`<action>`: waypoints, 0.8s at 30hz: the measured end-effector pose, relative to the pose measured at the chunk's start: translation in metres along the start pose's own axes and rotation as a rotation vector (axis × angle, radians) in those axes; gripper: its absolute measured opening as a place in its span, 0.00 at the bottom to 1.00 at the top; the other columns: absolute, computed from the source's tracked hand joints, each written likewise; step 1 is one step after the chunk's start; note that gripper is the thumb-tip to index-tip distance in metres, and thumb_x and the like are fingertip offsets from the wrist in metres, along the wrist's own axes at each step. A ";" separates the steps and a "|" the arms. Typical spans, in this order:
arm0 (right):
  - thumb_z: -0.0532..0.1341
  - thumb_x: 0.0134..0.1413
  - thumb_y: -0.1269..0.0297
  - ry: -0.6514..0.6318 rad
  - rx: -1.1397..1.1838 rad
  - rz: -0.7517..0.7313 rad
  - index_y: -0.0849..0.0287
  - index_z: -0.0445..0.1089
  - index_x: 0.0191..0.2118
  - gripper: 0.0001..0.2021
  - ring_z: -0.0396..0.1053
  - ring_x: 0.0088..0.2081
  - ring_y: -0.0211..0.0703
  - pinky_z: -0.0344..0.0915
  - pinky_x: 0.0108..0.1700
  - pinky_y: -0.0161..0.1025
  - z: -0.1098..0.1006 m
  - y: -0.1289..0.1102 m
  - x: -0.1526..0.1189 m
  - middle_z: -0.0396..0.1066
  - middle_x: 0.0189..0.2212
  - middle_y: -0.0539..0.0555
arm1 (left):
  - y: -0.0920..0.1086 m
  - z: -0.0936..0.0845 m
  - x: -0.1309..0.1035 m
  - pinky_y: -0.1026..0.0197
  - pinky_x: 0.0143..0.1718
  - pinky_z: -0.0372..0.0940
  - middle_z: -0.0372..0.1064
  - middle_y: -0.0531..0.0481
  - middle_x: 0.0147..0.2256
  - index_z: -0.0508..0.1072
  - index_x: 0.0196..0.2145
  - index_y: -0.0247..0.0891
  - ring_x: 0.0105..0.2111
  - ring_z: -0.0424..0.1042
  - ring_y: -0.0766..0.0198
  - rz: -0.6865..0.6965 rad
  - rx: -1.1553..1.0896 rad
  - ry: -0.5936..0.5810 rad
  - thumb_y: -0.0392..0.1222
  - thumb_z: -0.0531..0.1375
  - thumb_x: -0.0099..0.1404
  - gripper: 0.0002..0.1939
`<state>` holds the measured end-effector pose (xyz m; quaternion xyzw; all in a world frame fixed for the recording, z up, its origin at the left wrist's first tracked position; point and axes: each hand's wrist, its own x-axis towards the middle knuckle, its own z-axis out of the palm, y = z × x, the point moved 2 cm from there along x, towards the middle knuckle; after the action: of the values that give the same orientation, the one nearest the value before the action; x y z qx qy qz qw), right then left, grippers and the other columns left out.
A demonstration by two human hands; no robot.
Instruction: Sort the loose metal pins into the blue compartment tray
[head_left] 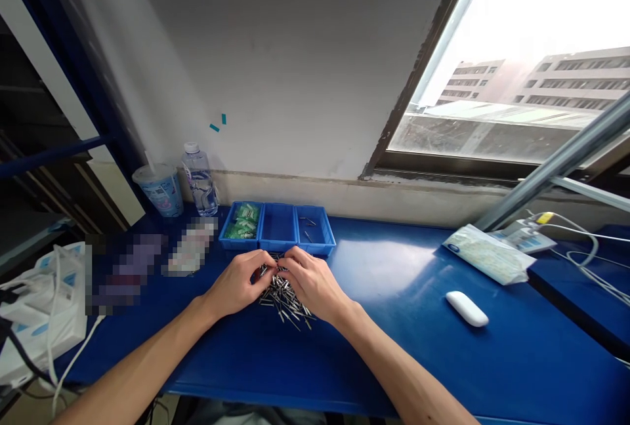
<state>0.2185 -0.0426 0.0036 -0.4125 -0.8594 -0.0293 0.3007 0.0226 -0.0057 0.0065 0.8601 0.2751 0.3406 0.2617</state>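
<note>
In front of blue compartment tray [279, 243], left hand [241, 281] and right hand [315, 283] are being held together over metal pins [287, 300], probably for precision; fingers nearly pinched, contents unclear.

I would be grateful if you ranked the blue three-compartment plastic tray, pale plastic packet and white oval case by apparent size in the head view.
1. Blue three-compartment plastic tray
2. Pale plastic packet
3. White oval case

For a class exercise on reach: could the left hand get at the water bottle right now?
Probably yes: the left hand is busy at metal pins, but only the low blue tray and a blurred item lie near its way to the upright water bottle.
</note>
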 end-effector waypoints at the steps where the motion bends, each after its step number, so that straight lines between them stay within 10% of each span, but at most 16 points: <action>1: 0.54 0.77 0.67 0.003 0.008 0.006 0.58 0.70 0.45 0.09 0.72 0.36 0.41 0.64 0.36 0.36 -0.001 0.001 0.000 0.72 0.40 0.55 | 0.000 0.000 0.000 0.63 0.35 0.63 0.73 0.52 0.35 0.73 0.39 0.39 0.32 0.70 0.65 0.000 0.001 -0.003 0.38 0.57 0.75 0.06; 24: 0.50 0.76 0.69 0.065 0.048 -0.002 0.58 0.72 0.41 0.15 0.65 0.28 0.36 0.55 0.32 0.34 0.000 0.000 -0.003 0.71 0.32 0.52 | 0.005 -0.002 0.001 0.61 0.34 0.62 0.76 0.50 0.32 0.77 0.40 0.38 0.30 0.72 0.64 0.099 0.157 0.014 0.40 0.56 0.78 0.11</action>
<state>0.2202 -0.0445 0.0024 -0.4030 -0.8501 -0.0221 0.3383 0.0232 -0.0076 0.0113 0.8881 0.2601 0.3364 0.1745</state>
